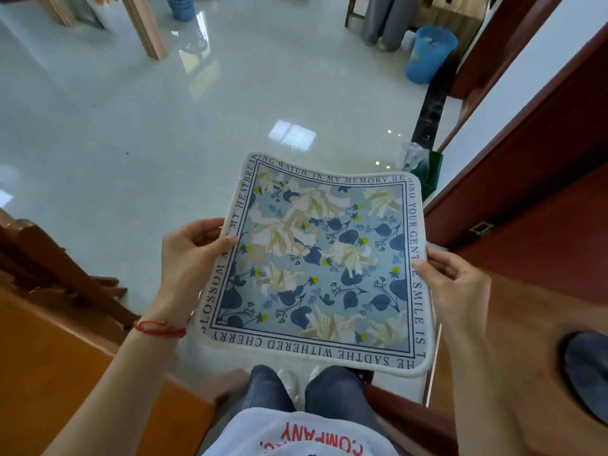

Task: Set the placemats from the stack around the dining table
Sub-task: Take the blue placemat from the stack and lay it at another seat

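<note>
A square placemat (pixel 316 264) with a blue floral print and a white lettered border is held flat in the air over the tiled floor, in front of my legs. My left hand (pixel 190 258) pinches its left edge, thumb on top. My right hand (pixel 457 281) grips its right edge the same way. A corner of the orange wooden table (pixel 65 373) shows at the lower left. No stack of placemats is in view.
A dark wooden chair (pixel 49 258) stands at the left by the table. A reddish door and frame (pixel 526 209) run along the right, with a brown wooden surface (pixel 526 340) below. A blue bin (pixel 427 54) and grey rolls (pixel 385 21) stand at the far right.
</note>
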A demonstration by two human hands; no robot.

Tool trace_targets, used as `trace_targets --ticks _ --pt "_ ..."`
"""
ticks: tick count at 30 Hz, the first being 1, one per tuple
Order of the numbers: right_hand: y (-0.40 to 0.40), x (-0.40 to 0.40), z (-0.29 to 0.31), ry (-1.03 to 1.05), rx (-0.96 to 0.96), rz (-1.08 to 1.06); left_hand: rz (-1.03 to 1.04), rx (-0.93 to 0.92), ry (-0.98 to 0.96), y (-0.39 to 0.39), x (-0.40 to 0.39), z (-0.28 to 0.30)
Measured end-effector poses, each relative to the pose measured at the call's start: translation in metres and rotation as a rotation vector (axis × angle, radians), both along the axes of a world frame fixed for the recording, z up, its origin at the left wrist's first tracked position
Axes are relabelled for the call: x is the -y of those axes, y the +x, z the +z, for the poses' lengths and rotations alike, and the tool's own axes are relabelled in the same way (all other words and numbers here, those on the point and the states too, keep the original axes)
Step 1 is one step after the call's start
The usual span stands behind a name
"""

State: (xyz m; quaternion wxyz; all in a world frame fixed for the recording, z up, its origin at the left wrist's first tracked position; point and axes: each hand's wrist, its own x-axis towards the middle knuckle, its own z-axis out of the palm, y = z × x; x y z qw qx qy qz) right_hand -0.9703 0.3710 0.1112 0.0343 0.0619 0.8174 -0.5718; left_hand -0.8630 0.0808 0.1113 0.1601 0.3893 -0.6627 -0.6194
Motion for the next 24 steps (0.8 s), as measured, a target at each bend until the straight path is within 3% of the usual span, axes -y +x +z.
trace_targets --ticks 14,24 --pt "-0.207 0.086 0.003 -0.026 0.045 0.245 0.268 -0.003 -0.014 -0.140 0.050 -0.003" --pt "-0.301 0.187 0.005 -0.048 0.057 0.503 0.495 -0.004 0.007 -0.175 0.104 0.000"
